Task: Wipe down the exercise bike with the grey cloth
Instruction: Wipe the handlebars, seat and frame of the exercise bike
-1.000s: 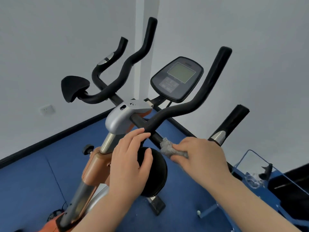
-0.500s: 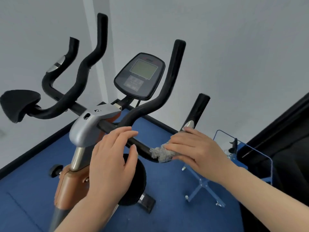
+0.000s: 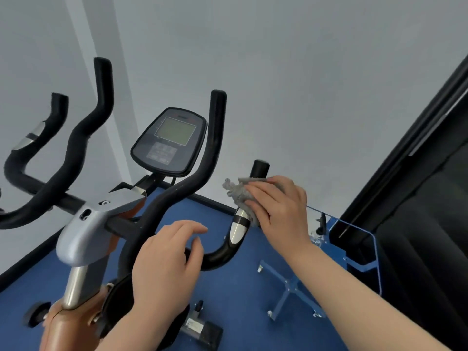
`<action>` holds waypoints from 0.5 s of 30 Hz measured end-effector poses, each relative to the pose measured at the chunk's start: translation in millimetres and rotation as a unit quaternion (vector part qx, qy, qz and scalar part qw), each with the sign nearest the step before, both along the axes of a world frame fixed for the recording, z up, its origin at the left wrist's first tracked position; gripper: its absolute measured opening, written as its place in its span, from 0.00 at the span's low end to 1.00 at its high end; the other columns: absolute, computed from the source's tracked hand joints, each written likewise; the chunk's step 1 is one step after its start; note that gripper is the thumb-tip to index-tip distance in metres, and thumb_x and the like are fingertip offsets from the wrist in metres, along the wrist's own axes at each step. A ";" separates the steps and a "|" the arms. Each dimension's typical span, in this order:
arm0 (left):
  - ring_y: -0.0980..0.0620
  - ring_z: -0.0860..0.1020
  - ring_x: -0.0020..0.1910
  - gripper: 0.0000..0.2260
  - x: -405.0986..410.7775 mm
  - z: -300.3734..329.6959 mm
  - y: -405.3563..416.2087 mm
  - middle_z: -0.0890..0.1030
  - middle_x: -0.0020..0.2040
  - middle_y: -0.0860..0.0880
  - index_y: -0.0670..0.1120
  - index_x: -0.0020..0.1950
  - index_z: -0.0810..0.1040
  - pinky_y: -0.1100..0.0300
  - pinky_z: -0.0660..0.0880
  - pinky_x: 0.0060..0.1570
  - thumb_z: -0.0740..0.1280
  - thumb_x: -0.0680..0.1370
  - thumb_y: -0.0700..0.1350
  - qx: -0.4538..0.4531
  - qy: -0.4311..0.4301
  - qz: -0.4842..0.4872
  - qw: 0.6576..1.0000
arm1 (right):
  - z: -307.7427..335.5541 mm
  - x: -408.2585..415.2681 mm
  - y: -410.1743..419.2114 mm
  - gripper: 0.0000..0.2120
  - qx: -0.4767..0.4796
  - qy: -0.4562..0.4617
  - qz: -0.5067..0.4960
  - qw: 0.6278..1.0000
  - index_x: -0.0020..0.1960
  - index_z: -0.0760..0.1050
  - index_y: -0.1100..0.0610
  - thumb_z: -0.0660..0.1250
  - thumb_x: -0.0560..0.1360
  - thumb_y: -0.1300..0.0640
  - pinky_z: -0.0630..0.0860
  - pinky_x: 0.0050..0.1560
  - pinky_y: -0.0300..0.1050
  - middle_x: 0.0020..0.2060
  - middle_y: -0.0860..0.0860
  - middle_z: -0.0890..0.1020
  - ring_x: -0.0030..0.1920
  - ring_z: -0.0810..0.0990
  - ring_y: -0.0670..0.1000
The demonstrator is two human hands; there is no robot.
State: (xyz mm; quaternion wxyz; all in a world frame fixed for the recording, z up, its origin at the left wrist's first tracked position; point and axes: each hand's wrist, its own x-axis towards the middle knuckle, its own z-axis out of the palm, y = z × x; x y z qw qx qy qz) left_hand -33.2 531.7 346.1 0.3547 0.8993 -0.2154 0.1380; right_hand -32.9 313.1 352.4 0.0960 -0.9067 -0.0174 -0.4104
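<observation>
The exercise bike fills the left and centre, with black handlebars, a silver clamp and a console with a grey screen. My right hand wraps the grey cloth around the right outer handlebar grip, just above its chrome section. My left hand rests on the lower curve of the handlebar, fingers relaxed and slightly curled over the tube.
A blue stand on castors with a clear panel sits to the right of the bike on the blue floor. A dark machine rises at the far right. Grey walls meet close behind the bike.
My right hand has slid the cloth from the low bend of the handlebar up the right grip. The left hand stays on the bar. My view has shifted right.
</observation>
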 end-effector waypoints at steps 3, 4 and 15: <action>0.66 0.72 0.32 0.09 0.9 0.1 -0.1 0.79 0.48 0.64 0.58 0.48 0.78 0.65 0.64 0.33 0.67 0.73 0.44 0.009 0.005 0.001 1.000 | -15.7 -8.3 18.1 0.10 0.046 0.023 0.048 0.998 0.54 0.80 0.52 0.65 0.76 0.51 0.69 0.49 0.47 0.51 0.46 0.81 0.52 0.72 0.49; 0.66 0.72 0.31 0.09 1.0 0.3 0.0 0.79 0.47 0.63 0.58 0.47 0.78 0.65 0.64 0.33 0.67 0.73 0.44 0.010 0.005 0.002 1.000 | -17.9 -11.1 20.3 0.10 0.039 0.034 0.079 0.996 0.54 0.80 0.52 0.64 0.77 0.50 0.70 0.47 0.48 0.50 0.48 0.80 0.51 0.73 0.50; 0.64 0.73 0.36 0.09 -1.4 -1.7 0.4 0.78 0.47 0.65 0.57 0.47 0.78 0.65 0.64 0.34 0.67 0.72 0.44 0.016 -0.004 0.030 0.999 | 46.4 37.2 -23.4 0.08 -0.011 -0.019 0.026 0.999 0.51 0.82 0.57 0.68 0.73 0.60 0.73 0.42 0.44 0.45 0.53 0.81 0.46 0.77 0.54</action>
